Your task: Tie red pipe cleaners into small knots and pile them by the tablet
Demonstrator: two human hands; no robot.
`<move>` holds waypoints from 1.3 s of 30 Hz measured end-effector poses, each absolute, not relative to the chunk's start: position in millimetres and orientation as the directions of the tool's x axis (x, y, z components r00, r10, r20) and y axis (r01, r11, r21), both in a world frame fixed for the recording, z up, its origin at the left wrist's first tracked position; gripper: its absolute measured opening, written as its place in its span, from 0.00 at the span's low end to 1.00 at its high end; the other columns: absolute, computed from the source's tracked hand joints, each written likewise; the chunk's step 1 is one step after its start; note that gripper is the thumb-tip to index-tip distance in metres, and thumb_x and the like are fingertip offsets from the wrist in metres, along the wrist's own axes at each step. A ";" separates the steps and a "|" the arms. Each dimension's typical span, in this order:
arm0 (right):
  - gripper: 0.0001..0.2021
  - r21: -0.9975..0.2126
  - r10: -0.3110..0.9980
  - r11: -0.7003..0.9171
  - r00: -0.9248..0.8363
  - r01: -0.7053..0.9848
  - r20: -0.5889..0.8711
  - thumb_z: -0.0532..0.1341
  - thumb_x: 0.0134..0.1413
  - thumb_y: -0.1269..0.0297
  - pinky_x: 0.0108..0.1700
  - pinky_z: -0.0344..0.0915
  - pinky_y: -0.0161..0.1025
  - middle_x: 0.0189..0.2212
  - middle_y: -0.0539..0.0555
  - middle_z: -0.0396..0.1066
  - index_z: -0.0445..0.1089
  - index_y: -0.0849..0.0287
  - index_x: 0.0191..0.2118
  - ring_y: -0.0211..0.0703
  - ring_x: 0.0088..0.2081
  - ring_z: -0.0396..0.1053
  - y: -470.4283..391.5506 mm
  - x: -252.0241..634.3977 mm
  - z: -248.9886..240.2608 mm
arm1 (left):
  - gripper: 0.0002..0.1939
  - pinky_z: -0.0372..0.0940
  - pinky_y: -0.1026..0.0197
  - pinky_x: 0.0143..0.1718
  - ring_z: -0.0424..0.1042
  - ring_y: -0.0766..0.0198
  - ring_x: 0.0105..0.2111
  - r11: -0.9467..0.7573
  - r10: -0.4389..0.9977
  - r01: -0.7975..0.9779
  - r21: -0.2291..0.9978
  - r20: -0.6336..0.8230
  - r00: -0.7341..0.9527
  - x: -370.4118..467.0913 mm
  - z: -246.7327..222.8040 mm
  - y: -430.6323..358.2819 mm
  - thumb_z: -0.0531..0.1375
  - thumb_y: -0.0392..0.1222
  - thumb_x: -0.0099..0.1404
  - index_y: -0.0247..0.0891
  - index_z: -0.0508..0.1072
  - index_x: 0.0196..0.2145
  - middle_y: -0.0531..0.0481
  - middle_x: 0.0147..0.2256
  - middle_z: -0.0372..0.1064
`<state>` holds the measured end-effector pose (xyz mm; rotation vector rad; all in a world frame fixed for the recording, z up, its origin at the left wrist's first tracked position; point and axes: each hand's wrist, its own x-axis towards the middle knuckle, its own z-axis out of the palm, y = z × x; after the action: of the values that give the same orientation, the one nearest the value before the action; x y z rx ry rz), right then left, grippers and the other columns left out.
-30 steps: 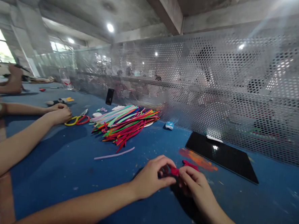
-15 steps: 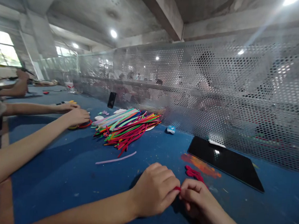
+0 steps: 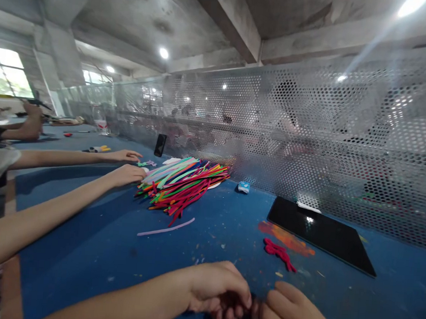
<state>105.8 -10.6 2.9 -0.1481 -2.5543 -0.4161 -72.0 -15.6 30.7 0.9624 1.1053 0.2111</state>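
Red twisted pipe-cleaner piece (image 3: pixel 280 255) lies on the surface (image 3: pixel 121 250), on our side of the black tablet (image 3: pixel 324 236), just beyond our right hand (image 3: pixel 292 311), long axis slanting away leftward. Our left hand (image 3: pixel 221 292) sits farther off. Both hands' fingers curled; we cannot tell whether they grip anything.

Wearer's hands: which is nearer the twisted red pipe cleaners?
Right. The right hand is just this side of the twisted red pipe cleaners; the left hand is farther, to their left and toward the wearer.

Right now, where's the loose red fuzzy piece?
In the head view, the loose red fuzzy piece lies right of centre, between your right hand and the orange stain on the blue table.
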 end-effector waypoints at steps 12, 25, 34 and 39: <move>0.12 -0.846 0.848 -0.375 -0.509 -0.380 -0.146 0.54 0.52 0.59 0.17 0.42 0.29 0.13 0.43 0.52 0.60 0.59 0.22 0.29 0.14 0.40 -5.2 89.4 -4.5 | 0.13 0.59 0.68 0.24 0.65 0.68 0.28 -0.133 0.962 0.099 0.986 0.105 0.252 -82.0 30.8 3.1 0.54 0.48 0.59 0.36 0.66 0.37 0.51 0.30 0.64; 0.17 -0.936 0.853 -0.246 -0.514 -0.253 -0.086 0.53 0.54 0.53 0.19 0.46 0.29 0.18 0.47 0.61 0.66 0.63 0.27 0.29 0.17 0.52 -8.1 89.2 -0.1 | 0.10 0.60 0.68 0.22 0.63 0.71 0.21 -0.021 0.944 0.195 0.981 -0.045 0.326 -75.6 24.1 -0.7 0.58 0.45 0.55 0.33 0.68 0.28 0.53 0.22 0.67; 0.08 -0.885 0.879 0.386 -0.395 0.259 0.268 0.57 0.50 0.65 0.30 0.56 0.33 0.24 0.50 0.65 0.72 0.58 0.26 0.38 0.28 0.62 -6.4 96.1 2.8 | 0.11 0.61 0.69 0.22 0.62 0.73 0.19 0.151 0.937 0.104 0.983 -0.176 0.302 -74.0 22.7 1.3 0.61 0.45 0.52 0.34 0.66 0.26 0.57 0.19 0.62; 0.10 -0.884 0.848 0.391 -0.472 0.254 0.240 0.56 0.51 0.67 0.30 0.57 0.32 0.22 0.49 0.69 0.73 0.58 0.26 0.37 0.27 0.64 -9.1 94.1 4.8 | 0.13 0.61 0.69 0.23 0.63 0.72 0.21 0.172 0.945 -0.004 0.985 -0.164 0.283 -66.8 20.7 -3.9 0.60 0.47 0.53 0.33 0.67 0.28 0.54 0.21 0.64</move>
<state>94.1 -9.1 4.8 -0.9443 -1.9394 1.0631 -66.8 -3.9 20.7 1.1865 1.0539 0.8905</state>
